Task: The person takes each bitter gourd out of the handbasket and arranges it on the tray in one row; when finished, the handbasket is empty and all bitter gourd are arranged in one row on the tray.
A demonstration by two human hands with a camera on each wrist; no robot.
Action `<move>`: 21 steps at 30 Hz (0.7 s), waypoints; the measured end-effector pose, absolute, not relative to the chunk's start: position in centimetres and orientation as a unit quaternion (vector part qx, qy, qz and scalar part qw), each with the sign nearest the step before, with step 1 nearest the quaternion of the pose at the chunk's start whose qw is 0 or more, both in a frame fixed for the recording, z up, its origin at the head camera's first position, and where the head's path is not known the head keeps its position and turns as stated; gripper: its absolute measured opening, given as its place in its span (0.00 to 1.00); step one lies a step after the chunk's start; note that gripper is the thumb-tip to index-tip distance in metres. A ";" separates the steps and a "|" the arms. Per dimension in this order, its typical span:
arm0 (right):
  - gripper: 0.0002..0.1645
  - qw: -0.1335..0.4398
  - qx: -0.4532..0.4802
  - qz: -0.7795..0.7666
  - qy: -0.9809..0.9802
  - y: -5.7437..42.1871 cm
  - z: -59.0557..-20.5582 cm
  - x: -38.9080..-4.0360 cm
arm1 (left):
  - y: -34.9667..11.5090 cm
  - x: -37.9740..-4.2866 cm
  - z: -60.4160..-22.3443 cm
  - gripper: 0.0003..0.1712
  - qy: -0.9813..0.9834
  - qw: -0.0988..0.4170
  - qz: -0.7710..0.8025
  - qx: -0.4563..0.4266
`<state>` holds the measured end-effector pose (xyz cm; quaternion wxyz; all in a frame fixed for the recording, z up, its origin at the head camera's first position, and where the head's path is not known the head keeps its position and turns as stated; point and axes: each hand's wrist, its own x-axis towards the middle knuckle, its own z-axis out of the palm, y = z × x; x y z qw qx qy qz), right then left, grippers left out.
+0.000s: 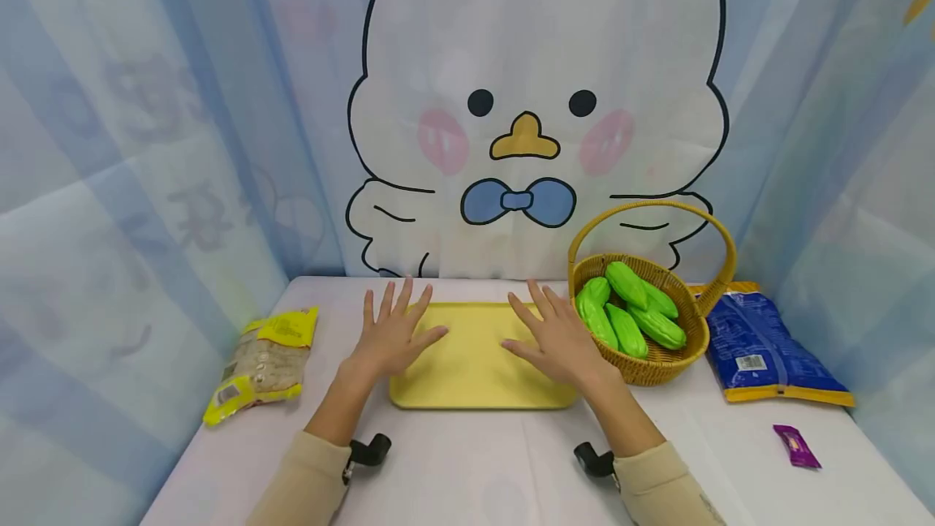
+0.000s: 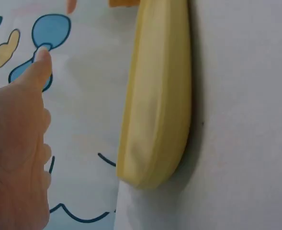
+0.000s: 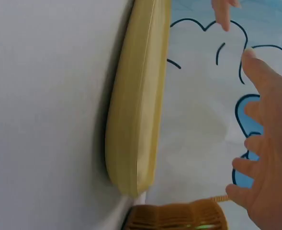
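Note:
A yellow rectangular tray [image 1: 482, 364] lies on the table with nothing on it. Above its left end my left hand [image 1: 390, 337] is spread, fingers straight and apart. My right hand [image 1: 558, 339] is spread likewise over the tray's right end, close to a wicker basket [image 1: 643, 368]. Neither hand holds anything. Both wrist views show the tray's side [image 2: 167, 105] with a hand raised off it. Several green, ridged vegetables, perhaps bitter melons [image 1: 630, 311], lie in the basket.
At the left lies a yellow and clear bag [image 1: 266, 360] of dry contents. Right of the basket is a blue and orange packet [image 1: 767, 343]. A small purple wrapped candy [image 1: 797, 446] lies at the front right. A printed curtain [image 1: 526, 39] hangs behind and on both sides.

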<state>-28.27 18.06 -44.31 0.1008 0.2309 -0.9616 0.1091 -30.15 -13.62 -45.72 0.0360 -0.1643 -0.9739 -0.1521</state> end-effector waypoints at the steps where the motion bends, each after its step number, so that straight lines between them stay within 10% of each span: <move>1: 0.49 0.104 0.231 0.119 -0.960 18.6 -44.2 -28.2 | -14.0 -30.3 -45.7 0.48 -0.970 0.028 -0.176 -0.164; 21: 0.34 0.166 0.197 0.355 -0.899 27.0 -41.3 -29.3 | -18.1 -32.0 -50.1 0.36 -0.918 -0.060 -0.359 -0.158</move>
